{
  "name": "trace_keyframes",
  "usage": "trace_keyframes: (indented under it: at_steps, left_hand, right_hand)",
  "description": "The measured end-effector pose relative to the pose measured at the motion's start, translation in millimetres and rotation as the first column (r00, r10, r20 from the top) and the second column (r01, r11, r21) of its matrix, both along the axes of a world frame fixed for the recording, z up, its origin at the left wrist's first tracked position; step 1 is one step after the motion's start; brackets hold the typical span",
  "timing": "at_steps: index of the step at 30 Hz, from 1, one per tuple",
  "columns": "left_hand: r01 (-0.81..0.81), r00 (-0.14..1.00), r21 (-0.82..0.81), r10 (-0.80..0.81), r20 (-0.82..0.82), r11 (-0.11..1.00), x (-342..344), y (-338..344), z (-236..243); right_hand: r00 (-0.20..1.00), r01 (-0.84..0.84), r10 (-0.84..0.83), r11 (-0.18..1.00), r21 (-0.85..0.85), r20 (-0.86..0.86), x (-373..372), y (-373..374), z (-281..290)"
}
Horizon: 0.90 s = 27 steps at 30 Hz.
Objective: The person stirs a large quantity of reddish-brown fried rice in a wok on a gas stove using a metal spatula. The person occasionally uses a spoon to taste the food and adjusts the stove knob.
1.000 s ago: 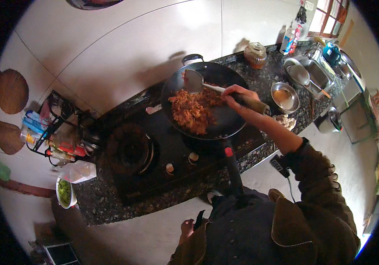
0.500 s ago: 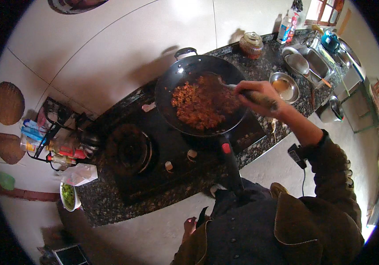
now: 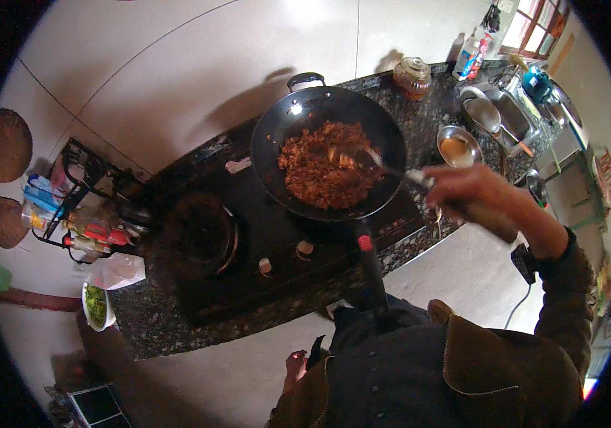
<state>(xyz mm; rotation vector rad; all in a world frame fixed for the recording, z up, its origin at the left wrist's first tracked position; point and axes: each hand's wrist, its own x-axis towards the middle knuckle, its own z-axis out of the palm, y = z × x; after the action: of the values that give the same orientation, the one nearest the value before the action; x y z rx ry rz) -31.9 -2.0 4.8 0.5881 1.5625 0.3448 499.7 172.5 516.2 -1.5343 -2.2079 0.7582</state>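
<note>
My right hand point(image 3: 466, 187) is closed around the thick handle of a metal spatula point(image 3: 397, 171), blurred by motion. The spatula's head reaches over the right side of the food. Reddish-brown minced food point(image 3: 323, 178) lies heaped in a black wok point(image 3: 268, 139), with light steam or blur at its middle. The wok rests on the right burner, its long handle toward my body. Down by my side, my left hand point(image 3: 295, 365) appears curled beside a dark strap-like piece, partly hidden by my jacket; what it holds, if anything, I cannot make out.
The left burner point(image 3: 202, 235) stands bare on the black stove. Right of the wok sit a metal bowl with liquid point(image 3: 457, 151), a lidded glass jar point(image 3: 412, 78) and a sink point(image 3: 516, 118). At left are a rack of bottles point(image 3: 95, 214) and a bowl of chopped greens point(image 3: 97, 305).
My right hand has moved right and toward me, drawing the spatula across the food. The food has been shifted about. The view has tilted slightly; my left hand stays low by my side.
</note>
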Motion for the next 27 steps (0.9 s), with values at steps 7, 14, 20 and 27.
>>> trace_keyframes:
  at_steps: [7, 14, 20, 27]
  left_hand:
    - [0.25, 0.965, 0.298, -0.261, -0.005, 0.921, 9.5, 19.2, 36.0]
    - [0.267, 0.962, 0.242, -0.246, -0.114, 0.933, 17.5, -5.3, 55.2]
    - [0.028, 0.999, 0.16, -0.032, 0.021, 0.987, 12.0, -24.7, 50.5]
    - [0.173, 0.985, 0.22, -0.164, -0.06, 0.96, 0.1, -25.3, 26.2]
  right_hand:
    - [0.935, 0.348, -0.327, 0.921, 0.175, -0.138, 44.2, 82.3, 7.8]
    - [0.704, 0.433, -0.473, 0.877, -0.208, -0.53, 69.1, 124.6, -54.6]
    - [0.883, 0.355, -0.259, 0.914, 0.198, -0.391, 13.3, 149.1, -104.4]
    - [0.947, -0.319, 0.307, 0.893, 0.318, 0.09, -48.0, 98.1, -79.2]
